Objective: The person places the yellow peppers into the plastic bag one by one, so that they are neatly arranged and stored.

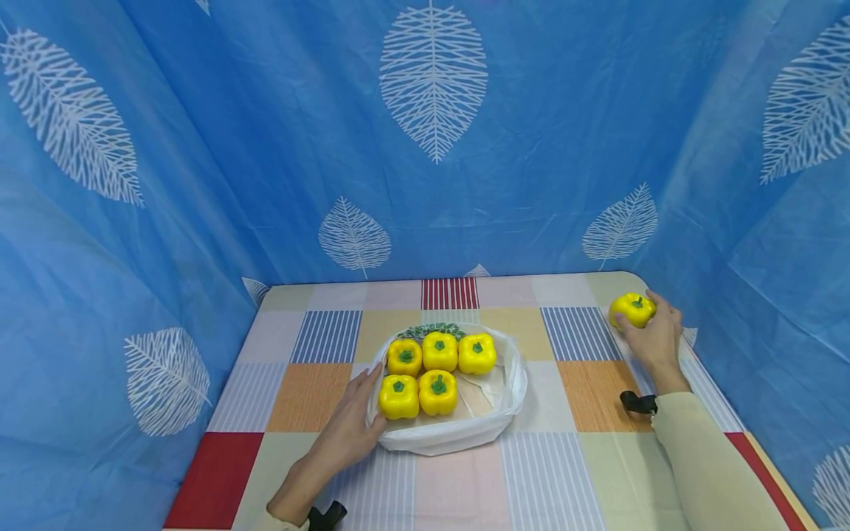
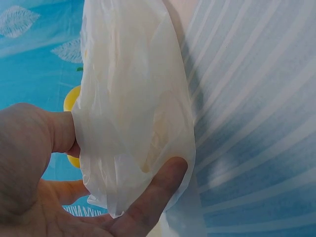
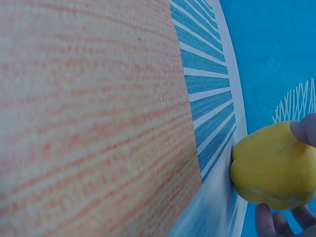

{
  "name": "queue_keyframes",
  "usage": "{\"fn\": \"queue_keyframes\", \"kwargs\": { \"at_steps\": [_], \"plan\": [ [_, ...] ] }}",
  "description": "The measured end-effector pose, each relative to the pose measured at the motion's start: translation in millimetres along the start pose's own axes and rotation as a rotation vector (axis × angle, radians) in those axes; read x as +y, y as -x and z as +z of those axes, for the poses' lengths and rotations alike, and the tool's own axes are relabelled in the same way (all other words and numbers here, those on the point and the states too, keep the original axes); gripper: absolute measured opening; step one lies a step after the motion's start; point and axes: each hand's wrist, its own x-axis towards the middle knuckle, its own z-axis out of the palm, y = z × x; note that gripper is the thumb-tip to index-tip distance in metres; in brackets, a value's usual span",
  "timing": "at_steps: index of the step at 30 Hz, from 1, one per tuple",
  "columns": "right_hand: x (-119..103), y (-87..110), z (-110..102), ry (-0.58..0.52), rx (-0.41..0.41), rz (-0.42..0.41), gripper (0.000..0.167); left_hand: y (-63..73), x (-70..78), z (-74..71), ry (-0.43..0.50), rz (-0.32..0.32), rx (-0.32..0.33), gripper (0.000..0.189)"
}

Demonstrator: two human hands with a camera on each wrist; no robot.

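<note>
A white plastic bag (image 1: 451,436), spread wide open with a low rim, sits mid-table. Inside it several yellow bell peppers (image 1: 437,392) with green stems stand in two rows toward the left. My left hand (image 1: 352,420) grips the bag's left side; in the left wrist view its thumb and fingers (image 2: 163,180) lie around the crinkled plastic. Over by the table's far right corner, my right hand (image 1: 654,335) holds another yellow bell pepper (image 3: 274,168), with the thumb on one side and fingertips on the other. This pepper is close to the cloth's edge.
A patchwork-check cloth (image 1: 458,487) covers the table. Blue curtains (image 1: 279,133) with white leaf prints hang behind it and along both sides. Black straps (image 1: 639,402) sit at both wrists. Green leaf print (image 1: 432,330) shows at the bag's far rim.
</note>
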Motion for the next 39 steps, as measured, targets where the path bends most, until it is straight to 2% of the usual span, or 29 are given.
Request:
{"fn": "queue_keyframes", "kwargs": {
  "at_steps": [24,39],
  "plan": [
    [4.4,3.3,-1.9,-0.003,0.002,0.001,0.085,-0.5,1.7,-0.1,-0.007,-0.008,-0.004,0.095],
    [2.8,12.1,0.2,0.001,0.018,-0.014,0.084,0.5,1.9,-0.2,0.000,-0.005,-0.009,0.094]
  ]
}}
